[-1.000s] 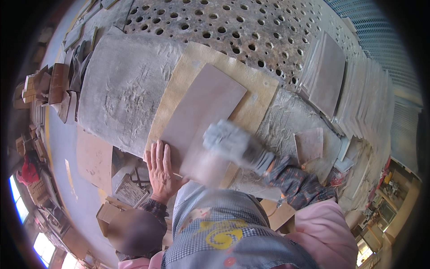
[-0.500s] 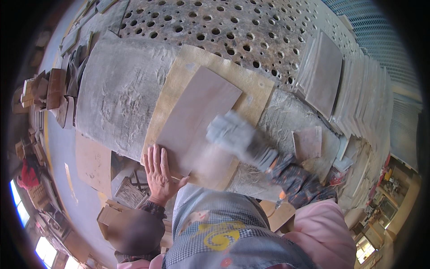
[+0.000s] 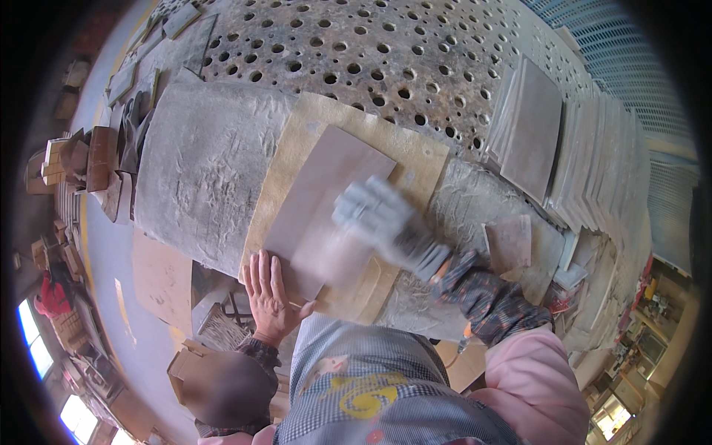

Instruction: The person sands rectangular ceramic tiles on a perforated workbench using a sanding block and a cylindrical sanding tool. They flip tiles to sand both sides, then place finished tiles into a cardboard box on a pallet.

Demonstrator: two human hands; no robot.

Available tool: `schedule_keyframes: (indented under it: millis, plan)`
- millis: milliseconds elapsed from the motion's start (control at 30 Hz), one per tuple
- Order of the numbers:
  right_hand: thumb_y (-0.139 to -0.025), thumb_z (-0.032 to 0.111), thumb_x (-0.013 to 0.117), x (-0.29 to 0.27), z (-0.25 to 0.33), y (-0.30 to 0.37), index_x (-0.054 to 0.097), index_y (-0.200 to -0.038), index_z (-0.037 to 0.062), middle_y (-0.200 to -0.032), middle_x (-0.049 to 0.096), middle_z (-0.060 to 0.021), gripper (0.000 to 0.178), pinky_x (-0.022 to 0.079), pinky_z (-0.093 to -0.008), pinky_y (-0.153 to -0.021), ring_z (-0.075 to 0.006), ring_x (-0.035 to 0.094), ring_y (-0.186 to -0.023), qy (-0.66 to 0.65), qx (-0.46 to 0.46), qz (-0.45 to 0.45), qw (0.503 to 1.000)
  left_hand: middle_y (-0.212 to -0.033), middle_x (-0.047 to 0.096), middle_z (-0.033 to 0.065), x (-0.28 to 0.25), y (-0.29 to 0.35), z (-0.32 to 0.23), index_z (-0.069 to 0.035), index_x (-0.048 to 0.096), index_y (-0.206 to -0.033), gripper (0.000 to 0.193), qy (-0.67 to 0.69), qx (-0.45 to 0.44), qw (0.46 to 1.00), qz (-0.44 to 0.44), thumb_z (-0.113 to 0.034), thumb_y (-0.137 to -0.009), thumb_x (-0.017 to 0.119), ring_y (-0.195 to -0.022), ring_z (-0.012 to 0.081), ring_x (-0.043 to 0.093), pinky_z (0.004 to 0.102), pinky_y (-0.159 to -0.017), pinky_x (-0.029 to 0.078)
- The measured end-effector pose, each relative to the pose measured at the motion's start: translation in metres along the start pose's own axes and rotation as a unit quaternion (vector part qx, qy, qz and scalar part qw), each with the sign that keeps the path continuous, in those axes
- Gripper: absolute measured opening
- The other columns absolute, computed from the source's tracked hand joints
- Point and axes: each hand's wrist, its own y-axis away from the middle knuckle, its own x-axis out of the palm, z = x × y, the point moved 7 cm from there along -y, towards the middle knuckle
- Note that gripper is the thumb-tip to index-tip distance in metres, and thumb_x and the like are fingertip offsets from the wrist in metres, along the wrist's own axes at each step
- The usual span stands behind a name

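Observation:
A thin, flat, brownish-grey rectangular panel [image 3: 319, 189] lies at a slant on a tan, rough-edged sheet [image 3: 304, 130]. My bare left hand [image 3: 271, 300] rests at the panel's near left corner, fingers stretched out flat and thumb spread to the right. Over the panel's right side is my right hand [image 3: 378, 219], in a dusty grey glove and blurred by motion. Whether anything is under its palm or in its fingers is hidden. Pale dust shows on the panel just below the glove.
Beneath the tan sheet lies a dusty grey cover [image 3: 208, 163]. Beyond it is a metal tabletop with round holes [image 3: 356, 68]. Many thin panels [image 3: 530, 122] lean in a row at the right. A small square piece [image 3: 509, 243] lies near my right forearm. Brown blocks [image 3: 101, 158] stand at the left.
My gloved right hand has shifted slightly away from me and left over the panel. My left hand keeps its place at the corner. The whole view has shifted a little.

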Motion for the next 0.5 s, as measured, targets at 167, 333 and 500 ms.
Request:
schedule_keyframes:
  millis: [167, 333, 500]
  plan:
    - [-0.095, 0.008, 0.057, 0.009, -0.032, 0.022, 0.070, -0.133, 0.0120, -0.141, 0.068, -0.0102, 0.040, 0.042, -0.0502, -0.122, -0.0282, 0.060, -0.136, 0.035, 0.092, 0.046, 0.994, -0.165, 0.030, 0.0321, 0.000, 0.000, -0.001, 0.007, 0.034, -0.158, 0.117, 0.000, 0.004, 1.000, -0.014, -0.086, -0.089, 0.051, -0.157, 0.0497, 0.023, 0.0660, -0.128, 0.014]
    - [-0.095, 0.007, 0.056, 0.008, -0.038, 0.033, 0.069, -0.132, 0.0063, -0.141, 0.066, -0.0155, 0.040, 0.042, -0.0516, -0.122, -0.0336, 0.059, -0.138, -0.017, 0.212, 0.003, 0.977, -0.166, 0.027, 0.0326, 0.001, -0.001, -0.004, 0.005, 0.027, -0.161, 0.117, 0.001, 0.000, 1.000, -0.009, -0.083, -0.088, 0.055, -0.157, 0.0508, 0.021, 0.0672, -0.127, 0.014]
    - [-0.087, 0.001, 0.061, -0.018, -0.056, 0.017, 0.072, -0.120, 0.0031, -0.125, 0.072, -0.0164, 0.034, 0.049, -0.0504, -0.110, -0.0357, 0.066, -0.123, -0.155, 0.210, -0.047, 0.964, -0.165, 0.030, 0.0310, -0.006, -0.005, -0.007, 0.004, 0.032, -0.159, 0.116, 0.055, -0.025, 0.998, 0.011, -0.072, -0.081, 0.073, -0.158, 0.0487, 0.023, 0.0665, -0.129, 0.013]
